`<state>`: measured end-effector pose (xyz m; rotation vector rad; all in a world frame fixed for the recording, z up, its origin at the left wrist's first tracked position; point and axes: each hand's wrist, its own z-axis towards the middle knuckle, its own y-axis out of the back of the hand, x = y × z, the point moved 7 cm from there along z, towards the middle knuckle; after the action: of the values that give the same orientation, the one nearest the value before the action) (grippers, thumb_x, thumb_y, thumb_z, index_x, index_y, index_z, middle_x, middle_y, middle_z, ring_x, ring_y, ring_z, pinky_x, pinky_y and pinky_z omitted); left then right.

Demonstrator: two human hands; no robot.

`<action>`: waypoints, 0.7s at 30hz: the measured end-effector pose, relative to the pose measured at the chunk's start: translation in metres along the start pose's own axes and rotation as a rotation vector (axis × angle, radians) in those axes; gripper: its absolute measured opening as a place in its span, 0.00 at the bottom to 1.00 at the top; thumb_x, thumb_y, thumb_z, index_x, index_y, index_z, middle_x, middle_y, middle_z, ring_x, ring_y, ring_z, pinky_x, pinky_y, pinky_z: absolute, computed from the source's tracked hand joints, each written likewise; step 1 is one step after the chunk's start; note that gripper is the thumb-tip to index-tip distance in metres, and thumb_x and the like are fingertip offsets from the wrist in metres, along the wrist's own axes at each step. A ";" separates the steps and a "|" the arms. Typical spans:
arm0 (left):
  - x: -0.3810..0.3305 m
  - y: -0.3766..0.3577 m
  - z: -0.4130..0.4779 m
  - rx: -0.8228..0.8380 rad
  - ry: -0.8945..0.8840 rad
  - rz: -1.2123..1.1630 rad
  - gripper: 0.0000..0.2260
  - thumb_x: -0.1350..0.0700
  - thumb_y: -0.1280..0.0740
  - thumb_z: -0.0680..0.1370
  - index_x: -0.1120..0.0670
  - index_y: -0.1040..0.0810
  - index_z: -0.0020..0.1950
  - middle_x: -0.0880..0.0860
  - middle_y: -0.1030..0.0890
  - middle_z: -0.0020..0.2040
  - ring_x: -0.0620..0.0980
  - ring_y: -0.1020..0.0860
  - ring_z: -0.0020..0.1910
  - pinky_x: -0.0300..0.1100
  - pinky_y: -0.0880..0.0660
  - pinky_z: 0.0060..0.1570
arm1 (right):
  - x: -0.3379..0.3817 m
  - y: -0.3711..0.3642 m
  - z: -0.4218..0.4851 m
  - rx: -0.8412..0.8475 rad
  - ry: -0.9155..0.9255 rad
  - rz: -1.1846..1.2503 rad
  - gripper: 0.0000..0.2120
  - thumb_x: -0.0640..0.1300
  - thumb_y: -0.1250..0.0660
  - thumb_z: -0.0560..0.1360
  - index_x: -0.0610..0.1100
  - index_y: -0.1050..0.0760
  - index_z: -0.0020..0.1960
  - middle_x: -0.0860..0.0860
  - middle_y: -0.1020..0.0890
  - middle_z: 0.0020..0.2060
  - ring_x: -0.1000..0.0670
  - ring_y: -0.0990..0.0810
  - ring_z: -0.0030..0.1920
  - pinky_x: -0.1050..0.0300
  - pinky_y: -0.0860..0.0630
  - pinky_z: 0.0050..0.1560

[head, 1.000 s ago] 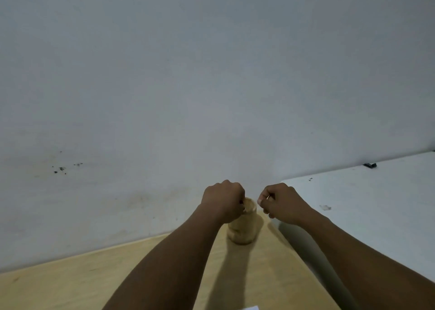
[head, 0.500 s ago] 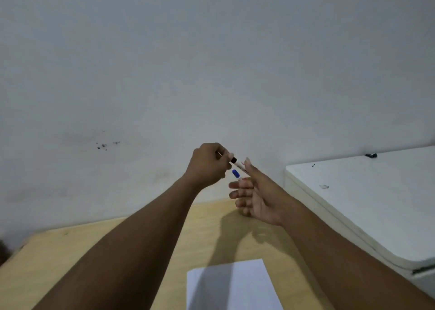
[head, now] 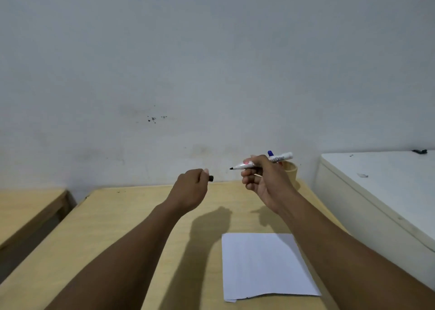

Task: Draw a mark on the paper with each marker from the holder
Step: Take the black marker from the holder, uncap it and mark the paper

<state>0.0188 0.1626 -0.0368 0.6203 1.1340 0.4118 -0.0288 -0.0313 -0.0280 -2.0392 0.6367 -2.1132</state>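
Observation:
My right hand (head: 263,180) holds a white marker (head: 280,158) level above the table, its bare black tip pointing left. My left hand (head: 191,188) is closed on the marker's black cap (head: 211,178), a short gap left of the tip. Behind my right hand stands the wooden holder (head: 290,170) against the wall, mostly hidden, with a blue-capped marker (head: 270,153) sticking up from it. A white sheet of paper (head: 266,265) lies flat on the wooden table (head: 113,227) below my right forearm; no mark shows on it.
A white cabinet top (head: 386,177) stands higher than the table along its right side. A second wooden table (head: 26,206) sits at the left across a dark gap. A grey wall closes off the far edge.
Both hands came away from the holder with a marker between them, then drew apart: the cap went left in my left hand, the marker stayed in my right. The camera tilted down, showing the paper.

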 end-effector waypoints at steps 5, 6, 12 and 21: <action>0.059 -0.020 -0.002 0.311 0.026 0.552 0.18 0.41 0.44 0.79 0.48 0.22 0.37 0.48 0.14 0.48 0.53 0.19 0.45 0.47 0.21 0.45 | -0.029 0.008 0.006 -0.040 0.035 -0.221 0.10 0.40 0.24 0.74 0.40 0.25 0.42 0.43 0.22 0.29 0.51 0.24 0.22 0.60 0.29 0.22; 0.065 -0.026 -0.003 0.335 0.024 0.604 0.19 0.40 0.43 0.79 0.50 0.21 0.39 0.50 0.15 0.47 0.54 0.19 0.45 0.47 0.22 0.44 | -0.039 0.009 0.006 -0.063 0.043 -0.255 0.11 0.38 0.23 0.73 0.41 0.26 0.40 0.44 0.24 0.27 0.52 0.27 0.20 0.61 0.31 0.21; 0.078 -0.056 -0.014 0.361 -0.074 0.728 0.15 0.43 0.44 0.79 0.50 0.30 0.37 0.55 0.22 0.41 0.57 0.24 0.40 0.45 0.32 0.39 | -0.106 0.021 -0.001 -0.132 0.060 -0.500 0.11 0.39 0.26 0.72 0.43 0.25 0.35 0.44 0.21 0.24 0.48 0.25 0.21 0.58 0.29 0.24; 0.092 -0.055 -0.029 0.278 -0.049 0.502 0.27 0.26 0.47 0.75 0.48 0.28 0.51 0.45 0.24 0.42 0.50 0.24 0.42 0.47 0.29 0.40 | -0.129 0.026 -0.013 -0.119 0.097 -0.662 0.09 0.42 0.26 0.73 0.38 0.22 0.38 0.45 0.16 0.26 0.47 0.17 0.24 0.56 0.22 0.30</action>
<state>0.0261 0.1827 -0.1454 1.1629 0.9884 0.6674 -0.0373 -0.0024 -0.1567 -2.4758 0.0857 -2.5719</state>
